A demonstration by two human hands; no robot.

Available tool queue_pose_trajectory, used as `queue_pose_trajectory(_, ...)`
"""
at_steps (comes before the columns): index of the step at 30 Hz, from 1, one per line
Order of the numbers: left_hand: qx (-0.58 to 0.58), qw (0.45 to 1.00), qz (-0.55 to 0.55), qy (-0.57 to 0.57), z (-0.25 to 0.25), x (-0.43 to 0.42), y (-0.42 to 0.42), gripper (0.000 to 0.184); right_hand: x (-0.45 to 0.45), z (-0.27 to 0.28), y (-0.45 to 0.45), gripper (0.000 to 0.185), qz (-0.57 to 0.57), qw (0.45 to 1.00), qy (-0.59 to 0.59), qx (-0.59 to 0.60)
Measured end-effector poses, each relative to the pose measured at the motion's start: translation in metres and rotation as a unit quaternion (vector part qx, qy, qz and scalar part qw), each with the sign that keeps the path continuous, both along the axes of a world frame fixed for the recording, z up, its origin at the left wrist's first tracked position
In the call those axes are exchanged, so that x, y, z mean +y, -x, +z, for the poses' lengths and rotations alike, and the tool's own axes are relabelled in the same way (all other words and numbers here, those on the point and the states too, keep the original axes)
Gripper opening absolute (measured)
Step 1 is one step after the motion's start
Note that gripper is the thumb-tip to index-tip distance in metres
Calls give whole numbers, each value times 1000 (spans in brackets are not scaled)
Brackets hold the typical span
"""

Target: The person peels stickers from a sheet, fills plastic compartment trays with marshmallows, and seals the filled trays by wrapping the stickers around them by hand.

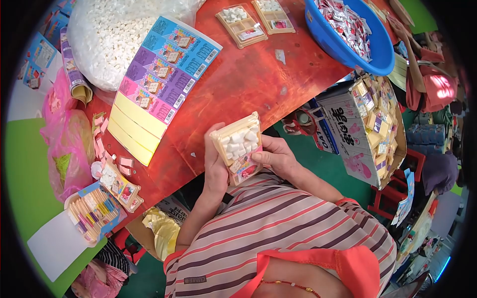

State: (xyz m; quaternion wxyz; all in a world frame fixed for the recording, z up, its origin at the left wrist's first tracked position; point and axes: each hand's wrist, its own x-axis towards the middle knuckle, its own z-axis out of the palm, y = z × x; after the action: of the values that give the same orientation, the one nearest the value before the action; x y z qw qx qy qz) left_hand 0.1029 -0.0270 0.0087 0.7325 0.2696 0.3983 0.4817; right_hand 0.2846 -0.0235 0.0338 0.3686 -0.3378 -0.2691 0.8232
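Observation:
A small plastic tray (242, 144) with white candy pieces in its upper part and a pink label across its lower part is held over the front edge of the red table (248, 89). My left hand (216, 166) wraps round its left side. On the right side, my right hand (278, 158) grips it, with the thumb pressed on the label. A sheet of blue, purple and pink labels (166, 69) lies on the table, its lower strips bare yellow backing. Two similar trays (242, 26) (275, 17) sit at the far side.
A clear bag of white pieces (112, 44) stands at the back left, a blue basin of sachets (375, 59) at the back right. A carton of packed trays (348, 134) is right of the table. Filled trays (121, 186) lie at the left corner. Another person (427, 84) is at far right.

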Motion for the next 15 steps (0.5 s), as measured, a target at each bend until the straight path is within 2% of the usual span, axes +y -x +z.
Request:
queue_pose_trajectory(2, 160, 980, 53, -110, 14, 6, -2, 37, -1, -13, 1, 36, -25, 999, 0, 23)
queue_pose_trajectory(3, 200, 965, 97, -137, 14, 10, -6, 30, 0, -13, 1, 36, -24, 999, -1, 23)
queue_pose_trajectory(4, 200, 965, 98, -137, 15, 9, -4, 30, 1, -13, 1, 39, -38, 998, 1, 41)
queue_pose_trajectory(6, 289, 942, 109, -128, 17, 8, 0, 29, 3, -15, 1, 41, -52, 997, 2, 59)
queue_pose_trajectory(8, 286, 941, 119, -136, 14, 8, 3, 28, 2, -19, 1, 38, -81, 995, -4, 50)
queue_pose_trajectory(11, 296, 915, 216, -169, 15, 9, 0, 26, 2, -23, 1, 37, -98, 994, 13, 52)
queue_pose_trajectory(12, 296, 915, 216, -170, 17, 7, 3, 26, 3, -24, 1, 37, -99, 994, 12, 52)
queue_pose_trajectory(14, 374, 862, 192, -285, 21, -6, 10, 23, 3, -25, 0, 37, -124, 991, -5, 47)
queue_pose_trajectory(15, 415, 842, 161, -305, 30, -13, 12, 18, 4, -26, 0, 37, -125, 991, -5, 48)
